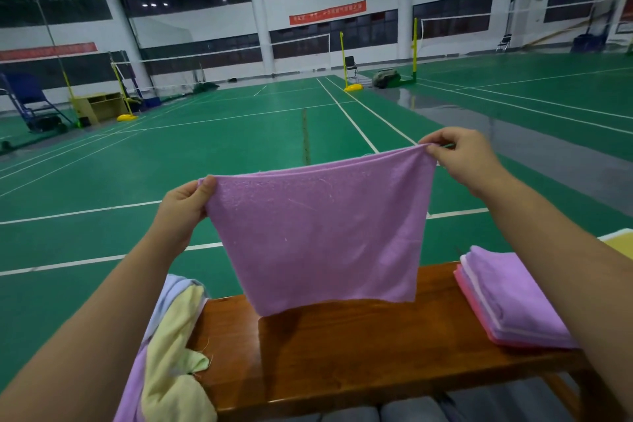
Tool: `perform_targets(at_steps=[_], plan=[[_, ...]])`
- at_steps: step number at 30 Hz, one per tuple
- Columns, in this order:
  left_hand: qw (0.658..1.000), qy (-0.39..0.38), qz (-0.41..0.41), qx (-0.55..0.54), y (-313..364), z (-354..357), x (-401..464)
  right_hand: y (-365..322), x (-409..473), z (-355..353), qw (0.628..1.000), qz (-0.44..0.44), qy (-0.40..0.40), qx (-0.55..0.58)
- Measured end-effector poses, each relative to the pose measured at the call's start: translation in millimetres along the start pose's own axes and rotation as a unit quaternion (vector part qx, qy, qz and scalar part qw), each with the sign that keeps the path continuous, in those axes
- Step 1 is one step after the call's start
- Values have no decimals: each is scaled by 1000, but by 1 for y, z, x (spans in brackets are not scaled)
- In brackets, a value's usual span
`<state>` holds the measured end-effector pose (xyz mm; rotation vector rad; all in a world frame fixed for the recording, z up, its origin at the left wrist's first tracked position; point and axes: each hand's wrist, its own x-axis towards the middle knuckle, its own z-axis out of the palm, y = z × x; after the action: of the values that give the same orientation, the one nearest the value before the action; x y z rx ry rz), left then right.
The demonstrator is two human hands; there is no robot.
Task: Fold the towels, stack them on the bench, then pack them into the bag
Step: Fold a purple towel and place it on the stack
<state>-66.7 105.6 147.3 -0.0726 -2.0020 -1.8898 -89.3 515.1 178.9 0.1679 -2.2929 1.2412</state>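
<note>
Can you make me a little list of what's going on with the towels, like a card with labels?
place: sports hall, green courts
held towel: purple towel, hanging above the bench
left hand: pinches the towel's top left corner
right hand: pinches the top right corner
folded stack: purple on top, white and pink below, on the bench's right end
unfolded pile: yellow, blue and purple cloths, draped over the left end
bag: cannot tell
stage: folding, not packing yet
</note>
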Motion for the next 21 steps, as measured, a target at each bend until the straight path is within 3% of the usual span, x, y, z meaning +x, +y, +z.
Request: perform_targets(at_steps=[4, 13, 21], plan=[[999, -5, 1, 35, -7, 1, -8, 11, -4, 2, 996, 56, -22, 61], [999, 23, 37, 7, 25, -13, -24, -15, -7, -31, 957, 79, -86, 267], [997, 23, -27, 69, -10, -1, -3, 17, 3, 7, 956, 162, -129, 207]])
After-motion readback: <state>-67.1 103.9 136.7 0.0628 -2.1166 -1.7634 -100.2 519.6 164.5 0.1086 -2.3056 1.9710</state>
